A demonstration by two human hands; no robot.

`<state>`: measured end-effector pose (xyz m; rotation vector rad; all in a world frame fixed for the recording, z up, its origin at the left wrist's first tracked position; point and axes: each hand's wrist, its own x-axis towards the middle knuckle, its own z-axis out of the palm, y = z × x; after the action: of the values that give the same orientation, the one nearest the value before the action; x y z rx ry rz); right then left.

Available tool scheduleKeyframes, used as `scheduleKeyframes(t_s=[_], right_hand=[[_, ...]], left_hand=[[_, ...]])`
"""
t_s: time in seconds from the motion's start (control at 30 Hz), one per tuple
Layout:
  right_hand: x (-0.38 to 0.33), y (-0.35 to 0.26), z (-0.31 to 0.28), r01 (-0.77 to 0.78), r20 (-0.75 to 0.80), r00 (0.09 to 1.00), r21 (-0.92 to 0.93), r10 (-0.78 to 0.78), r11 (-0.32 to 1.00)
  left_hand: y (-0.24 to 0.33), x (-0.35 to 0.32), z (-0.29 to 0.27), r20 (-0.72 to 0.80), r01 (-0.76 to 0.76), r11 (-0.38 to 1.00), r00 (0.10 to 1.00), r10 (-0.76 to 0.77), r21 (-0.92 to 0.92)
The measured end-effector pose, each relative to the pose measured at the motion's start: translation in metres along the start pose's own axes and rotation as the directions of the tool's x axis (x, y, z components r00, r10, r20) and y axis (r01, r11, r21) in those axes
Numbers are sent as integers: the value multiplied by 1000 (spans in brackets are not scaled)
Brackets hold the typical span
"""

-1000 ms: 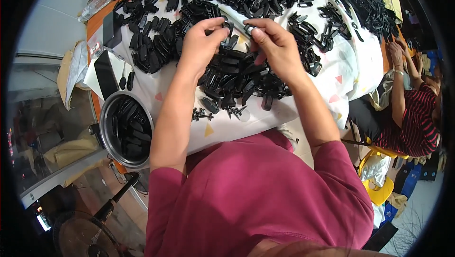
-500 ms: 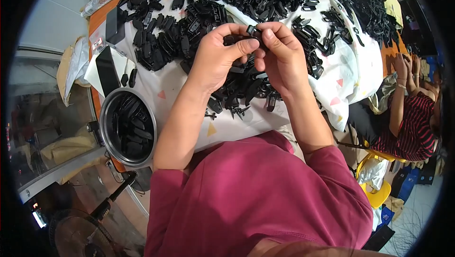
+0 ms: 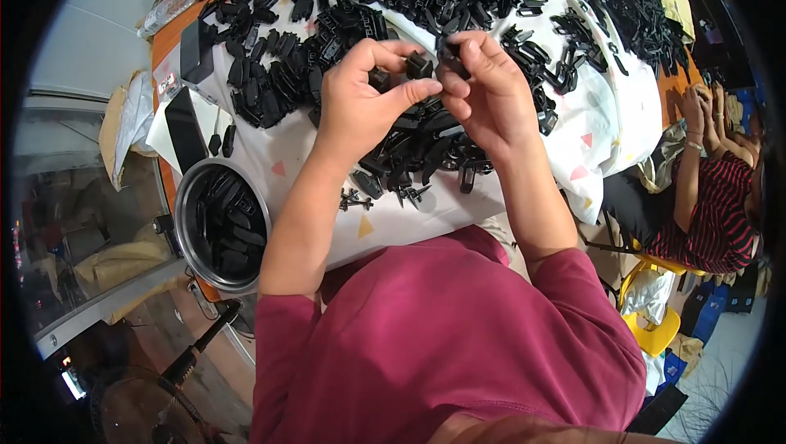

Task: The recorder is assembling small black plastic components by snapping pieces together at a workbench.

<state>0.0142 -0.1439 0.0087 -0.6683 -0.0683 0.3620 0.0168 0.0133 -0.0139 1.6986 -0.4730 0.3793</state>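
Above the piled table my left hand (image 3: 354, 104) pinches a small black plastic part (image 3: 419, 66) between thumb and fingers. Close beside it, my right hand (image 3: 501, 96) has its thumb and fingers closed around another dark piece (image 3: 449, 58), blurred and partly covered by the fingers. The fingertips of both hands nearly meet. Under and beyond them spreads a large heap of black plastic parts (image 3: 274, 80). A few small spiky black pieces (image 3: 413, 195) lie on the patterned white cloth (image 3: 327, 252) near the table's front edge.
At the left stands a round metal bowl (image 3: 182, 223) holding several black parts. Behind it lie a dark phone-like slab (image 3: 187, 129) and a clear plastic bottle (image 3: 169, 10). A fan (image 3: 139, 411) is at the lower left. Another person in a striped top (image 3: 712, 207) sits at the right.
My hands have moved slightly apart, the left one a little leftward. The black part in my left hand shows more clearly, separate from the piece in my right.
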Motion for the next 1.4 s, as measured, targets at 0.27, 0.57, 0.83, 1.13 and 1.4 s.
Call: scheduleKeyframes(t_s=[0.27,0.57,0.83,1.13,1.4], right_hand=[[-14,-11,4,34,-94,993,-298,-65,954],[-19,-14,2,67,-20,997,-236,-74,969],[-14,3,2,36,-85,995,-99,-45,994],[-23,-4,13,127,-83,988,-74,-133,989],[-27,-16,22,47,-217,967,-367,-134,929]], left_hand=[[19,-8,6,11,250,922,966,-258,-298],[21,-8,9,21,193,952,981,-193,-239],[35,1,27,40,391,817,909,-414,-424],[28,-3,11,3,165,948,985,-171,-271],[36,-5,6,-26,-9,1000,1000,9,12]])
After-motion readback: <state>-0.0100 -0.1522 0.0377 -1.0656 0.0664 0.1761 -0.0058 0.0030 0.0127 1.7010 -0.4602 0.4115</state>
